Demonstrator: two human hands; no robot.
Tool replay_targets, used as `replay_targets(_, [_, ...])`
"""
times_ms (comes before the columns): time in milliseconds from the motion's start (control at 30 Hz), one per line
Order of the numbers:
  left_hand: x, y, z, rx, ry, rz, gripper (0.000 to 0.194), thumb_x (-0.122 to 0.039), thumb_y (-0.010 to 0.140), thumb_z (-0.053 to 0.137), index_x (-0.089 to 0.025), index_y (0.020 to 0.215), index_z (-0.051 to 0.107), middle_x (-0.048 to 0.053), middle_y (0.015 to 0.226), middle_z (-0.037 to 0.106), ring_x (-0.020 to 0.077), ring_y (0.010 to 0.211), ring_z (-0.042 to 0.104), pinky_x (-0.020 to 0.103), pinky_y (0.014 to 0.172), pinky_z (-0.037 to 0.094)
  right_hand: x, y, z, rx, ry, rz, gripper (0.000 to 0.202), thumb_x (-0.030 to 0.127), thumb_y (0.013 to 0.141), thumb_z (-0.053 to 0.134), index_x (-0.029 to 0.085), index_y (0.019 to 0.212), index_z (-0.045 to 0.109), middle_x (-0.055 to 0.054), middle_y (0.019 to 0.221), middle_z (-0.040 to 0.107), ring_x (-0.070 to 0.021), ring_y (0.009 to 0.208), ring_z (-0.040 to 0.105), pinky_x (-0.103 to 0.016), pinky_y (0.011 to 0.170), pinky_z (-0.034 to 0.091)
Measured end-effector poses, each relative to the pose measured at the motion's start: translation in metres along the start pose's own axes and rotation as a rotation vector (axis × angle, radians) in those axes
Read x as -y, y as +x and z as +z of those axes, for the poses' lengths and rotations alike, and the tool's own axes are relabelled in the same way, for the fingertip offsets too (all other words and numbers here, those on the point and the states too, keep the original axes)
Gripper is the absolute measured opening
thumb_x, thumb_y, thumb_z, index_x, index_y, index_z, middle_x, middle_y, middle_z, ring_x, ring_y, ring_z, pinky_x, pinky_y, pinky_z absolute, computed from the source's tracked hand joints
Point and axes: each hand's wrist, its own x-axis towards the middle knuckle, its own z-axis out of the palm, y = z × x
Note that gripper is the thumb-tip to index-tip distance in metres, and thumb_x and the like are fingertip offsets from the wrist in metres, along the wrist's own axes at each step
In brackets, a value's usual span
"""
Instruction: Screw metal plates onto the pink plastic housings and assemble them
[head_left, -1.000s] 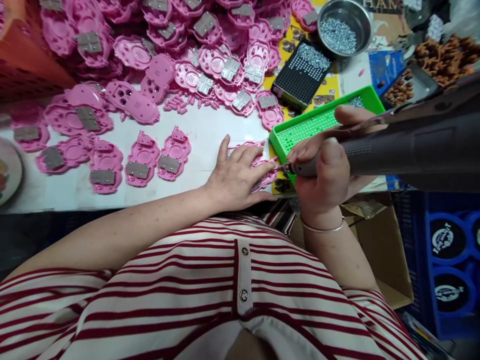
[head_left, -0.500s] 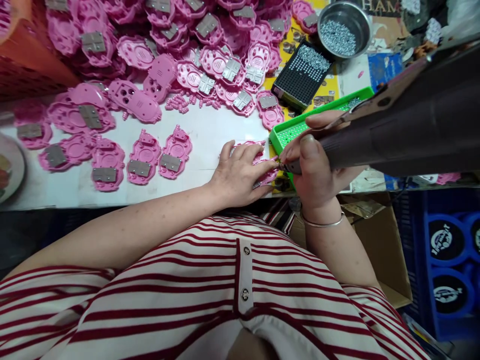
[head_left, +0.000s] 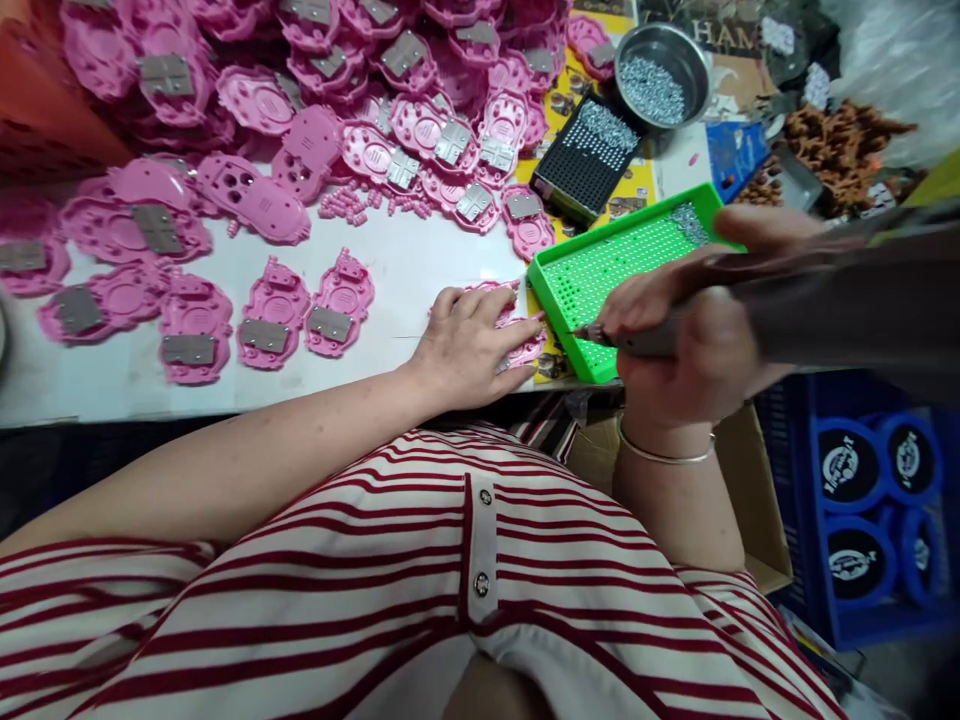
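Note:
My left hand (head_left: 476,345) lies over a pink plastic casing half (head_left: 525,350) on the table, its bent fingers and thumb gripping the part and hiding most of it. My right hand (head_left: 682,330), blurred by motion, is closed round a dark electric screwdriver (head_left: 840,300). The driver's thin bit points left, over the near left end of a green perforated tray (head_left: 551,287) and apart from the casing. Small screws (head_left: 688,222) lie at that tray's far end. Left of my left hand, pink casing halves (head_left: 339,305) with metal plates rest in a row.
Behind stand a black perforated tray (head_left: 577,160) with screws and a metal bowl (head_left: 701,75) of screws. Pink casings (head_left: 405,60) are heaped at the back, near small pink pieces (head_left: 352,203). An orange crate (head_left: 45,100) is far left; brown parts (head_left: 840,150) lie back right.
My right hand and the screwdriver have moved right, drawing the bit away from the casing and over the green tray. My left hand stays on the casing. The view has shifted slightly.

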Motion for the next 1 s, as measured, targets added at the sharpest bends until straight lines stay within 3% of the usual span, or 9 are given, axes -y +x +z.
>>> replay_targets(67, [0.000, -0.001, 0.000, -0.002, -0.002, 0.006, 0.045, -0.053, 0.088, 0.057, -0.031, 0.127, 0.063, 0.013, 0.137, 0.051, 0.0344, 0.123, 0.046, 0.053, 0.099, 0.030, 0.011, 0.003, -0.010, -0.159, 0.023, -0.137, 0.032, 0.050, 0.082, 0.063, 0.033, 0.108, 0.062, 0.004, 0.069, 0.055, -0.0096, 0.043, 0.047, -0.027, 0.036, 0.038])
replay_targets(133, [0.000, -0.002, -0.001, 0.001, -0.001, 0.008, 0.045, -0.053, 0.088, 0.056, -0.031, 0.126, 0.064, 0.014, 0.136, 0.052, 0.0345, 0.122, 0.046, 0.053, 0.098, 0.031, 0.014, 0.003, -0.017, -0.213, 0.038, -0.218, 0.024, 0.041, 0.082, 0.064, 0.031, 0.103, 0.068, 0.005, 0.060, 0.049, -0.0094, 0.040, 0.044, -0.026, 0.033, 0.036])
replay_targets(233, [-0.001, -0.003, -0.002, 0.008, 0.012, 0.012, 0.044, -0.053, 0.088, 0.056, -0.031, 0.124, 0.065, 0.013, 0.134, 0.053, 0.0345, 0.122, 0.047, 0.053, 0.098, 0.031, 0.013, -0.003, -0.024, -0.229, 0.077, -0.230, 0.024, 0.037, 0.079, 0.068, 0.029, 0.101, 0.071, 0.006, 0.053, 0.045, -0.0094, 0.035, 0.039, -0.026, 0.028, 0.033])
replay_targets(333, [-0.002, -0.004, -0.003, 0.010, 0.010, 0.005, 0.044, -0.053, 0.087, 0.057, -0.031, 0.125, 0.065, 0.013, 0.135, 0.053, 0.0349, 0.122, 0.047, 0.054, 0.098, 0.031, 0.013, -0.011, -0.029, -0.222, 0.102, -0.146, 0.023, 0.035, 0.079, 0.066, 0.028, 0.101, 0.071, 0.006, 0.054, 0.045, -0.0101, 0.036, 0.041, -0.026, 0.031, 0.037])
replay_targets(533, [-0.003, -0.005, -0.003, 0.003, 0.001, -0.006, 0.042, -0.053, 0.086, 0.058, -0.031, 0.121, 0.066, 0.012, 0.134, 0.053, 0.0351, 0.122, 0.046, 0.054, 0.098, 0.031, 0.017, -0.023, -0.033, -0.197, 0.126, -0.133, 0.025, 0.038, 0.079, 0.068, 0.029, 0.102, 0.069, 0.007, 0.055, 0.046, -0.0087, 0.035, 0.041, -0.023, 0.032, 0.038])
replay_targets(733, [-0.003, -0.006, -0.003, 0.008, 0.005, -0.004, 0.042, -0.052, 0.087, 0.058, -0.031, 0.122, 0.066, 0.013, 0.134, 0.053, 0.0352, 0.122, 0.046, 0.054, 0.099, 0.031, 0.000, -0.029, -0.033, -0.218, 0.047, -0.107, 0.032, 0.047, 0.080, 0.063, 0.032, 0.108, 0.062, 0.005, 0.072, 0.057, -0.0074, 0.036, 0.041, -0.024, 0.031, 0.037])
replay_targets(900, [-0.002, -0.006, -0.002, 0.003, 0.011, 0.000, 0.042, -0.052, 0.086, 0.059, -0.032, 0.122, 0.066, 0.012, 0.134, 0.053, 0.0349, 0.121, 0.046, 0.054, 0.099, 0.031, -0.010, -0.031, -0.032, -0.242, 0.063, -0.150, 0.035, 0.050, 0.076, 0.067, 0.032, 0.106, 0.062, 0.005, 0.074, 0.058, -0.0045, 0.031, 0.033, -0.022, 0.027, 0.032])
replay_targets(1000, [-0.002, -0.005, -0.002, 0.007, 0.003, -0.004, 0.042, -0.052, 0.086, 0.059, -0.032, 0.122, 0.066, 0.012, 0.133, 0.053, 0.0352, 0.121, 0.046, 0.054, 0.099, 0.031, -0.008, -0.033, -0.035, -0.169, 0.054, -0.084, 0.033, 0.050, 0.079, 0.065, 0.033, 0.108, 0.061, 0.005, 0.072, 0.058, -0.0067, 0.034, 0.039, -0.023, 0.030, 0.036])
